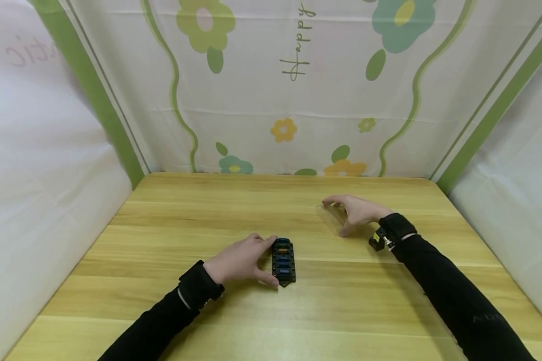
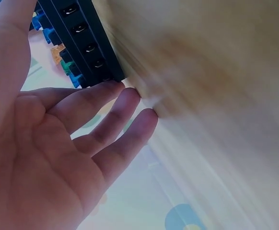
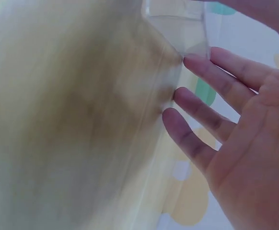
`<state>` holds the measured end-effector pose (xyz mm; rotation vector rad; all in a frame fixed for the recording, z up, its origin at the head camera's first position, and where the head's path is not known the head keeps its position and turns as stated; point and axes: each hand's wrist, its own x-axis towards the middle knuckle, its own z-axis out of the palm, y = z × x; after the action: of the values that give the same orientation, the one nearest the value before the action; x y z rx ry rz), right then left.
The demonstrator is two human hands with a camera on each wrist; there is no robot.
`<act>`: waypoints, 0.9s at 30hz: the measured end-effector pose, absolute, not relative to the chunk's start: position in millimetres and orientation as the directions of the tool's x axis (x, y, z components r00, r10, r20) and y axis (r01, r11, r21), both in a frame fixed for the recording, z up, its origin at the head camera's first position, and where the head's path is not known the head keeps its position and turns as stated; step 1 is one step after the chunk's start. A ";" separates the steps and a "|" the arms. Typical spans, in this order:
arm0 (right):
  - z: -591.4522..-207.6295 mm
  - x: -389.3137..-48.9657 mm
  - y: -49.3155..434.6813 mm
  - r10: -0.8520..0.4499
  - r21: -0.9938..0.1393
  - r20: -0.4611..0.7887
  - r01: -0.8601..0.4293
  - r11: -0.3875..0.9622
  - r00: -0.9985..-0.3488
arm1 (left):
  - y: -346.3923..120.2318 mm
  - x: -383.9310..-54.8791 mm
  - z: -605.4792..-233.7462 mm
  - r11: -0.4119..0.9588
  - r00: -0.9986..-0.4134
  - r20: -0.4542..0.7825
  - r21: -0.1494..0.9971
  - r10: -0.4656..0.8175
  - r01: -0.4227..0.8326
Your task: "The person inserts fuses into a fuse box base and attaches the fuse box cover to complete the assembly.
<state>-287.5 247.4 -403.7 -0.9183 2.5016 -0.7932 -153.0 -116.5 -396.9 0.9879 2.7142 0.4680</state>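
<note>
Near the middle of the table lies a black fuse block [image 1: 283, 261] with a row of small blade fuses in blue, orange and green. My left hand [image 1: 244, 260] grips it lengthwise, thumb at the near end and index finger at the far end. In the left wrist view, the block's side [image 2: 84, 38] shows a line of metal terminals, and the other fingertips rest on the table. Farther back and to the right, my right hand [image 1: 359, 210] holds a clear plastic cover [image 1: 329, 219] between thumb and fingers, close over the wood.
The wooden table [image 1: 162, 210] runs back to a white cloth [image 1: 253, 95] printed with flowers, with white cloth on both sides too. Each wrist wears a black band, and a small black device [image 1: 377, 239] hangs from the right one.
</note>
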 end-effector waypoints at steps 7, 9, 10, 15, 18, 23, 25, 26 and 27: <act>-410.2 -286.7 249.9 -0.653 -0.632 -0.080 -0.468 0.617 -0.753 | -118.3 -155.2 -394.8 0.719 -0.751 -0.085 0.375 0.655 0.585; -412.1 -286.8 249.8 -0.647 -0.641 -0.067 -0.465 0.611 -0.759 | -119.4 -155.6 -392.8 0.716 -0.750 -0.071 0.372 0.657 0.591; -412.6 -286.5 249.5 -0.645 -0.645 -0.058 -0.465 0.606 -0.762 | -120.1 -156.2 -392.3 0.717 -0.752 -0.066 0.367 0.656 0.593; -412.1 -283.4 245.5 -0.639 -0.637 -0.025 -0.480 0.603 -0.769 | -123.5 -158.3 -389.5 0.718 -0.762 -0.028 0.357 0.647 0.597; -411.2 -280.2 242.3 -0.628 -0.630 -0.008 -0.484 0.608 -0.779 | -123.9 -159.7 -388.9 0.710 -0.761 0.003 0.357 0.648 0.606; -410.9 -274.6 238.3 -0.596 -0.621 0.021 -0.477 0.622 -0.803 | -122.7 -162.1 -389.4 0.689 -0.750 0.062 0.350 0.658 0.634; -411.9 -273.4 237.3 -0.588 -0.610 0.042 -0.487 0.625 -0.808 | -122.1 -162.9 -389.5 0.682 -0.746 0.090 0.345 0.660 0.645; -412.1 -272.6 236.7 -0.585 -0.608 0.052 -0.490 0.625 -0.810 | -121.8 -163.4 -389.6 0.679 -0.744 0.103 0.342 0.660 0.650; -412.2 -272.0 236.1 -0.583 -0.603 0.062 -0.496 0.625 -0.810 | -121.6 -163.9 -389.6 0.675 -0.742 0.116 0.342 0.660 0.654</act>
<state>-272.0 236.1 -412.2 -0.9042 2.7044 -0.9394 -163.9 -121.6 -389.6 1.1215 2.8592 0.5724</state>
